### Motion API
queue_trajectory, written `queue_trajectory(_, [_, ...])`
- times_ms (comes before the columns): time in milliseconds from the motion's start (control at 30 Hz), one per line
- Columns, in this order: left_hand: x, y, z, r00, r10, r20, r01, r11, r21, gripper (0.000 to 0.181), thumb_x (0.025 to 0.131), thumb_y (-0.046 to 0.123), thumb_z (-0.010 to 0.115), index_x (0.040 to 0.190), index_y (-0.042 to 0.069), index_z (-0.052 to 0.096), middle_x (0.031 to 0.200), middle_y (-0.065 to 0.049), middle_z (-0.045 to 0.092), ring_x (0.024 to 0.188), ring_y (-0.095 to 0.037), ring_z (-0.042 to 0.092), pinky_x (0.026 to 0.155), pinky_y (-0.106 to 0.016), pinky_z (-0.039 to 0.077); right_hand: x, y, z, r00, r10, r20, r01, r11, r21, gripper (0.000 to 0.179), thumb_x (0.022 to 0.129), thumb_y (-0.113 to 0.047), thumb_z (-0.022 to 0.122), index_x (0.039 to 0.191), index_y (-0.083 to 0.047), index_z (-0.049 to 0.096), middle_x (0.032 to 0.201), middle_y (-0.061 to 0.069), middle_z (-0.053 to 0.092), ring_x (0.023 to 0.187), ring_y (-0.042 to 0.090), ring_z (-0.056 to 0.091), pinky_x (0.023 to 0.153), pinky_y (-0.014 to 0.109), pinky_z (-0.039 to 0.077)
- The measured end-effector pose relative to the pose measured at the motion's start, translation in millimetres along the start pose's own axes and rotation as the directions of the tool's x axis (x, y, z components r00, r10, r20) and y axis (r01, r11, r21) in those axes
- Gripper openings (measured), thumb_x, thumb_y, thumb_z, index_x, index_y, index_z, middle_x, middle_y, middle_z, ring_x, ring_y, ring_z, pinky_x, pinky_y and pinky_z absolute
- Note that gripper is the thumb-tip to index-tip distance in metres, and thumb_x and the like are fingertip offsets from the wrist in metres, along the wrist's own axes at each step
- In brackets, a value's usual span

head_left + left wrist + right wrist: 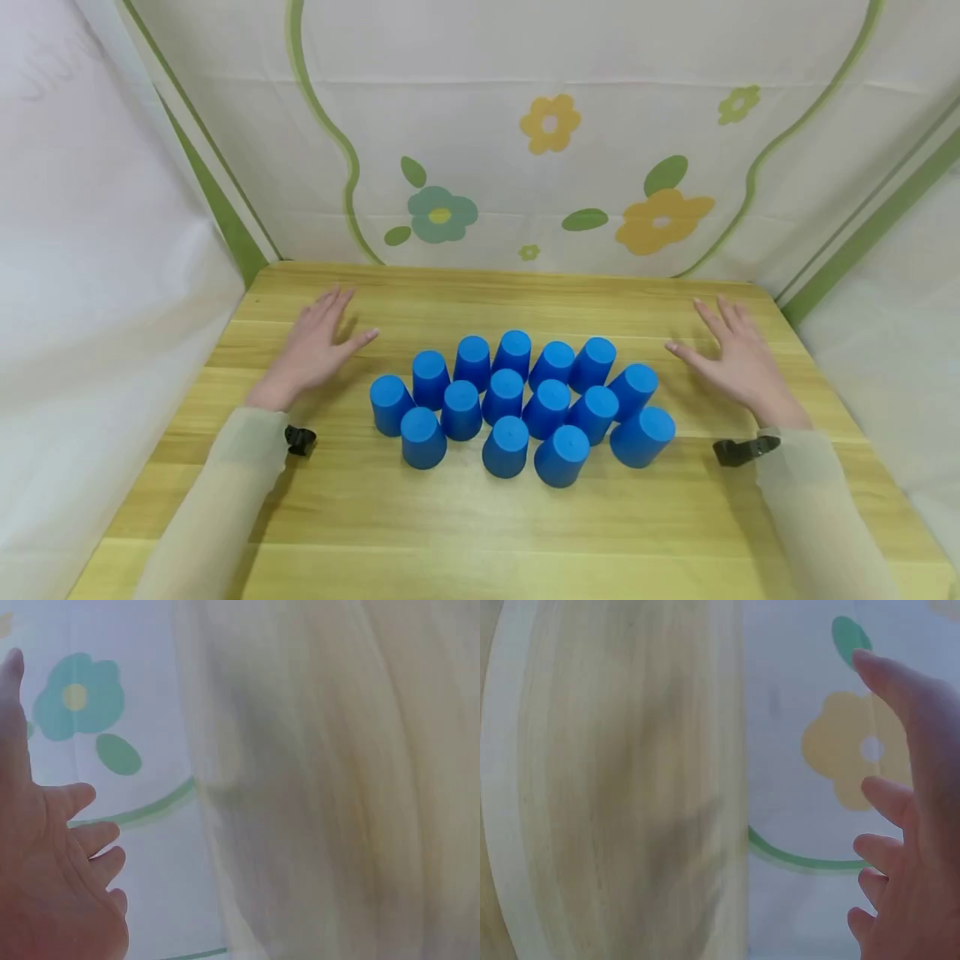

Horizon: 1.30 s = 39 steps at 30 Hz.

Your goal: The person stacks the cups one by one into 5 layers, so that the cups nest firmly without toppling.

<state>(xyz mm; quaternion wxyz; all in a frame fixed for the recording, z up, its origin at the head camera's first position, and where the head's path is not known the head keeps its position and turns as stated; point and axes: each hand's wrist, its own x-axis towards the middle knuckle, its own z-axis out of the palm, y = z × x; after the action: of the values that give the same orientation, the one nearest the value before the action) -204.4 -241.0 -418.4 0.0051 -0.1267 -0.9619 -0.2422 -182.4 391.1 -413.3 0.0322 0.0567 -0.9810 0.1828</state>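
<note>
Several blue cups [505,446] stand upside down in a loose cluster at the middle of the wooden table. To the left of them is my left hand [311,346], its fingers spread and its thumb pointing toward the cups. My right hand [738,362] is on the other side, likewise spread, with the thumb toward the rightmost cup [642,437]. Neither hand touches a cup. In the left wrist view the left hand [60,862] holds nothing; in the right wrist view the right hand [915,825] is bare too. No cups appear in the wrist views.
The wooden table [420,542] has its far edge against a white curtain [465,117] with flower prints. White cloth also hangs along the left and right sides. A black wrist strap [300,440] shows at the left sleeve, another strap [746,450] at the right.
</note>
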Motion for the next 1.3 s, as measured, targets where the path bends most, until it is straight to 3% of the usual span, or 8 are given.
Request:
queue_trajectory(233, [-9.5, 11.6, -1.1, 0.998, -0.050, -0.027, 0.041, 0.958, -0.282, 0.083, 0.100, 0.060, 0.055, 0.162, 0.014, 0.027, 0.167, -0.011, 0.021, 0.151, -0.039, 0.015, 0.117, -0.066, 0.016, -10.6, -17, -10, 0.998, -0.028, -0.056, 0.036, 0.989, 0.143, 0.082, 0.098, -0.049, 0.066, 0.159, -0.005, 0.033, 0.163, 0.026, 0.020, 0.150, 0.048, 0.009, 0.112, 0.074, 0.009])
queue_trajectory(500, [-24.9, 17.1, 5.2, 0.998, -0.028, -0.053, -0.004, 0.849, -0.528, 0.065, 0.100, 0.044, 0.064, 0.152, 0.010, 0.046, 0.155, -0.011, 0.045, 0.144, -0.036, 0.037, 0.115, -0.056, 0.031, -31.4, -40, -16, 0.993, 0.000, -0.114, 0.039, 0.939, 0.340, 0.058, 0.097, -0.039, 0.072, 0.146, -0.013, 0.056, 0.150, 0.015, 0.050, 0.140, 0.045, 0.039, 0.109, 0.069, 0.030])
queue_trajectory(600, [-32.2, 20.7, 7.1, 0.999, 0.003, -0.036, -0.024, 0.811, -0.584, 0.061, 0.100, 0.037, 0.068, 0.150, 0.008, 0.049, 0.150, -0.010, 0.051, 0.139, -0.030, 0.045, 0.113, -0.047, 0.037, -42.8, -46, -17, 0.994, 0.008, -0.109, 0.035, 0.924, 0.382, 0.051, 0.096, -0.034, 0.074, 0.142, -0.017, 0.060, 0.144, 0.010, 0.056, 0.135, 0.036, 0.047, 0.110, 0.040, 0.041])
queue_trajectory(700, [-40.7, 24.8, 9.8, 0.998, 0.058, 0.000, -0.045, 0.780, -0.624, 0.059, 0.098, 0.030, 0.071, 0.148, 0.007, 0.050, 0.145, -0.010, 0.055, 0.134, -0.027, 0.051, 0.110, -0.041, 0.042, -55.3, -50, -16, 0.994, -0.017, -0.107, 0.058, 0.919, 0.390, 0.046, 0.094, -0.028, 0.077, 0.138, -0.019, 0.063, 0.138, 0.005, 0.061, 0.128, 0.017, 0.054, 0.097, 0.011, 0.042])
queue_trajectory(767, [-46.8, 26.6, 12.4, 0.994, 0.105, 0.028, -0.062, 0.759, -0.648, 0.059, 0.097, 0.023, 0.074, 0.147, 0.004, 0.050, 0.143, -0.013, 0.056, 0.132, -0.028, 0.053, 0.108, -0.041, 0.043, -63.4, -53, -14, 0.994, -0.038, -0.099, 0.075, 0.911, 0.405, 0.047, 0.092, -0.024, 0.079, 0.137, -0.020, 0.064, 0.135, 0.005, 0.063, 0.123, 0.006, 0.055, 0.091, 0.005, 0.040])
queue_trajectory(867, [-56.7, 28.4, 15.3, 0.987, 0.142, 0.073, -0.060, 0.751, -0.658, 0.059, 0.092, 0.019, 0.079, 0.143, 0.005, 0.054, 0.140, -0.011, 0.059, 0.129, -0.028, 0.056, 0.107, -0.043, 0.044, -76.0, -57, -12, 0.995, -0.056, -0.082, 0.086, 0.901, 0.426, 0.052, 0.088, -0.020, 0.084, 0.136, -0.020, 0.065, 0.134, 0.006, 0.064, 0.118, -0.003, 0.054, 0.092, 0.006, 0.040])
queue_trajectory(1033, [-65.5, 30.3, 19.6, 0.983, 0.144, 0.110, -0.044, 0.777, -0.628, 0.057, 0.085, 0.023, 0.086, 0.136, 0.013, 0.062, 0.134, -0.003, 0.063, 0.125, -0.026, 0.058, 0.106, -0.048, 0.045, -92.6, -59, -4, 0.997, -0.065, -0.040, 0.076, 0.908, 0.413, 0.059, 0.078, -0.019, 0.092, 0.131, -0.017, 0.067, 0.130, 0.003, 0.066, 0.115, -0.002, 0.055, 0.093, 0.010, 0.043])
queue_trajectory(1300, [-66.3, 33.1, 23.1, 0.985, 0.137, 0.109, -0.042, 0.789, -0.613, 0.050, 0.083, 0.022, 0.087, 0.128, 0.016, 0.066, 0.126, 0.000, 0.066, 0.118, -0.024, 0.062, 0.103, -0.040, 0.049, -101.9, -66, 17, 0.996, -0.055, 0.073, 0.015, 0.888, 0.459, 0.044, 0.079, -0.027, 0.091, 0.116, -0.015, 0.071, 0.113, 0.000, 0.072, 0.105, 0.012, 0.068, 0.088, 0.027, 0.055])
